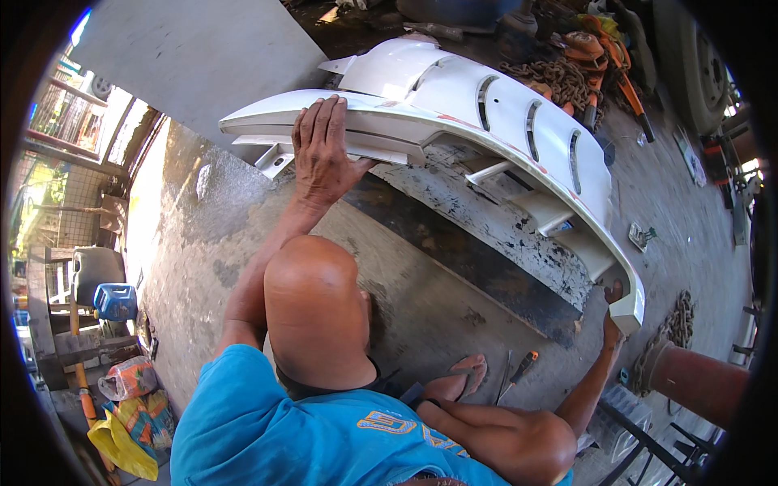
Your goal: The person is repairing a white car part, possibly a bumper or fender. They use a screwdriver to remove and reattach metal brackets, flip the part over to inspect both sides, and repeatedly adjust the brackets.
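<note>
Two hands of yours on white panel, which sits in front of you, over speckled board. Left hand: fingers straight, close together, laid across panel's near edge, thumb spread wide. Right hand: at panel's far right tip, partly hidden; cannot tell how tightly fingers close. Screwdriver on floor, beside your foot.

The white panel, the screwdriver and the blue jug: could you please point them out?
White panel [509,115], head view: slotted face.
Screwdriver [523,368], head view: orange-and-black handle.
Blue jug [117,303], head view: side wall.
</note>
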`<state>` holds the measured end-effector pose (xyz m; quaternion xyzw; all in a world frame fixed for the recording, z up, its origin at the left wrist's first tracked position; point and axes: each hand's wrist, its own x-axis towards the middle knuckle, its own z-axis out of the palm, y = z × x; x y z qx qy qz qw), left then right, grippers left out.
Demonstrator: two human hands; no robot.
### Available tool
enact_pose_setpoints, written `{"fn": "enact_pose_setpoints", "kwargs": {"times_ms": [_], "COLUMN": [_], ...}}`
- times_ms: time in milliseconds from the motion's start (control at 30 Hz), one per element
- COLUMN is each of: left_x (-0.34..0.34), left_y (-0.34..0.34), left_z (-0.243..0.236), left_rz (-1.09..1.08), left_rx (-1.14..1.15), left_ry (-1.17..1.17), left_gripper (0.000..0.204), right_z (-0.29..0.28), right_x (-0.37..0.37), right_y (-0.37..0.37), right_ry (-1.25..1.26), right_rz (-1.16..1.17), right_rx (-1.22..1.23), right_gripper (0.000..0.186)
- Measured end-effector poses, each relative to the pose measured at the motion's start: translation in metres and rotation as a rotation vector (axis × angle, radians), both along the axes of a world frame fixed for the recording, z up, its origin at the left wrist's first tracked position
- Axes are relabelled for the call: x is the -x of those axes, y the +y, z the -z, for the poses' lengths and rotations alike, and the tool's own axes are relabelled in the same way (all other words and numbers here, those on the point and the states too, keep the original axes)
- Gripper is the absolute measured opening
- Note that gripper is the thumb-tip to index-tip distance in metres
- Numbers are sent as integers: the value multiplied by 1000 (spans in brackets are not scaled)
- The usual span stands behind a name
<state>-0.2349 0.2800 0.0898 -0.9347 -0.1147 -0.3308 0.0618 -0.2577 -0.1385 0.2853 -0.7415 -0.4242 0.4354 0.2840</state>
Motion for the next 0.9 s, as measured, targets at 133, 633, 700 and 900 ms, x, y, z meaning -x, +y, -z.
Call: {"fn": "enact_pose_setpoints", "kwargs": {"times_ms": [133, 633, 700, 900], "left_x": [-2, 35, 43, 37], "left_y": [1, -2, 4, 13], "left_z": [-3, 3, 15, 11], "left_rz": [-2, 147, 186, 284], "left_rx": [-3, -74, -64, -112], "left_ry": [31, 395, 354, 204], "left_gripper": [109, 98, 99, 86], "right_z": [1, -8, 3, 52], "right_x": [-2, -1, 1, 8], "right_y": [-5, -5, -14, -32], "right_ry": [-1, -270, -196, -37], "right_rz": [0, 127, 25, -324], "right_rx": [-3, -42, -58, -119], "right_gripper": [33, 27, 28, 36]}}
